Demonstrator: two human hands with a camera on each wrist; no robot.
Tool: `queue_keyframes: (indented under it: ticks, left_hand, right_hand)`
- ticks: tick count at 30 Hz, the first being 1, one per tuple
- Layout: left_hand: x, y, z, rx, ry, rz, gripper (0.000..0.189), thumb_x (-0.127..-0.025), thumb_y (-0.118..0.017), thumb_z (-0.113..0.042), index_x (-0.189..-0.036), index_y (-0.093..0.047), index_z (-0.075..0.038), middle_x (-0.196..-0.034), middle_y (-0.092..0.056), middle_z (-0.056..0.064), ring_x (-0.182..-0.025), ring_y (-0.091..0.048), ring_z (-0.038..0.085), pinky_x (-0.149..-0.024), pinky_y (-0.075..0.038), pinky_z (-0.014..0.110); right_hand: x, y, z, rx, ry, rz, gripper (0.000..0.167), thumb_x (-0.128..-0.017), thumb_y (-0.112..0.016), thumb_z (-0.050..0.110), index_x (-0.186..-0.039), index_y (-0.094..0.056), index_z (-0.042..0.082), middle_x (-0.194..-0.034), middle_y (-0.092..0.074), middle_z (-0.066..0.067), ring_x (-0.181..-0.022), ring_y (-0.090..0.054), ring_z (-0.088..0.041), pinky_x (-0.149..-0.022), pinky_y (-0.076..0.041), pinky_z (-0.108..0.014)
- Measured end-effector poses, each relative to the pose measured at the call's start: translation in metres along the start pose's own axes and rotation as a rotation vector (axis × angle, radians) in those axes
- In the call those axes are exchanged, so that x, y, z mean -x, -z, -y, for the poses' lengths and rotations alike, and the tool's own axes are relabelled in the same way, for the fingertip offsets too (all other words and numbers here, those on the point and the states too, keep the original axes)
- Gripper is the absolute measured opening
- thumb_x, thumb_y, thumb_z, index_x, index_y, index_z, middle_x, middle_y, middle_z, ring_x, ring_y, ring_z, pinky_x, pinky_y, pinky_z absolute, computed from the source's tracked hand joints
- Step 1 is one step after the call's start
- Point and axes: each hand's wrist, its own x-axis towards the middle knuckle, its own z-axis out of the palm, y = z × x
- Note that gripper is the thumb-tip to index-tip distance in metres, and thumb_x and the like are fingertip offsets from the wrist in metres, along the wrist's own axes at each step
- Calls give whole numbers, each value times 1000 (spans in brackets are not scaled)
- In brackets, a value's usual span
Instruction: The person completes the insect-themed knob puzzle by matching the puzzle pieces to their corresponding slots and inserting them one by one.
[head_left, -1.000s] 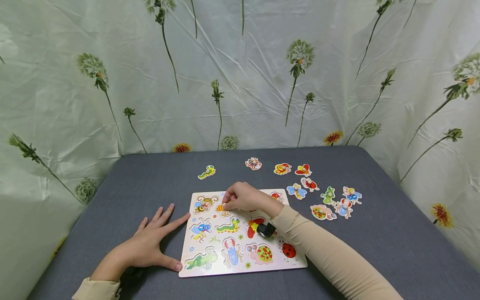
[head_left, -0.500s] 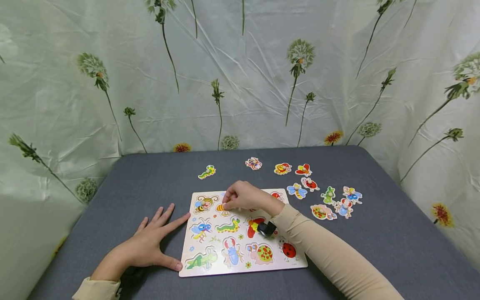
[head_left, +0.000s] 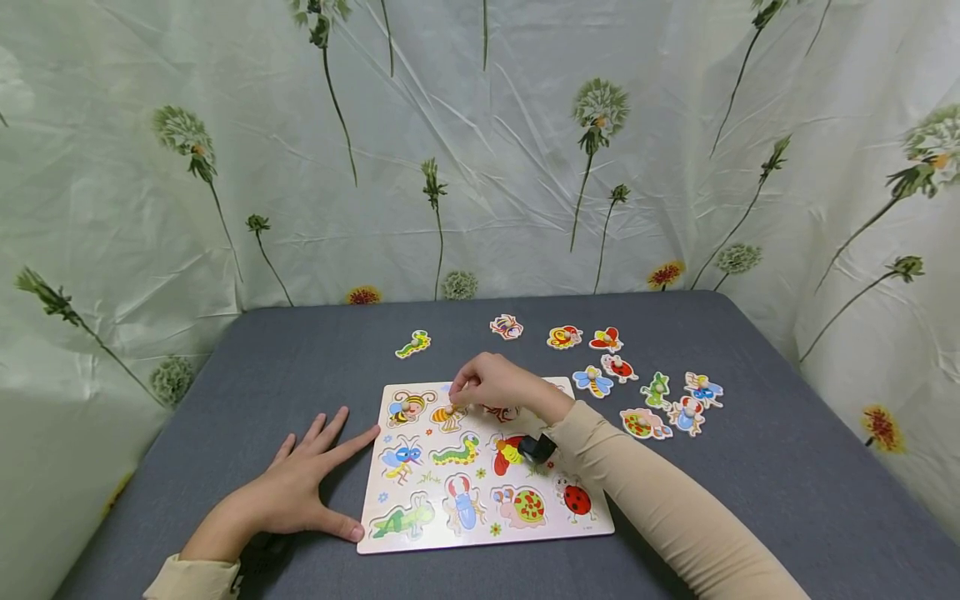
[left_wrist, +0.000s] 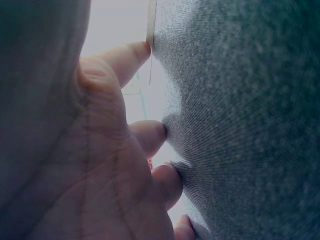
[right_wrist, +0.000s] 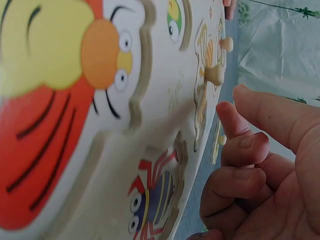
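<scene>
A wooden peg puzzle board with insect pictures lies on the table. In its top row sits an orange striped bee piece, its wooden knob standing up in the right wrist view. Just off that knob are the thumb and forefinger of my right hand, with a small gap between them and the knob; the other fingers are curled and hold nothing. Spread flat at the board's left side, my left hand touches the edge with thumb and forefinger. Another bee piece with a knob fills the top left recess.
Loose knobbed pieces lie behind and right of the board: a caterpillar, a spider, a dragonfly, a ladybird, a snail and several others. A patterned curtain hangs behind the grey table.
My right hand has let go of the striped bee piece's knob and shifted slightly up and right, so more of the piece shows. My left hand has stayed put.
</scene>
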Motion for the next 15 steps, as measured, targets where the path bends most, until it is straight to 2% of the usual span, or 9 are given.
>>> queue_keyframes:
  ticks: [8,15]
  left_hand:
    - [0,0,0,-3,-4,-4,130,-60,-97,-70,-169,-35,-36,-178,-12,30,-159,-7,66,-113,-7,92]
    - [0,0,0,-11,0,1,130,-61,-96,-69,-170,-34,-36,-178,-12,30,-159,-7,67,-112,-7,92]
  right_hand:
    - [0,9,-5,15,-10,-34,16,-104,-72,21,-107,-83,10,-66,-53,7,-58,-41,-7,-58,-36,-21]
    - [-3,17,-13,-26,-29,-70,14,-104,-72,21,-109,-81,10,-66,-49,7,-58,-39,-8,-60,-37,-23]
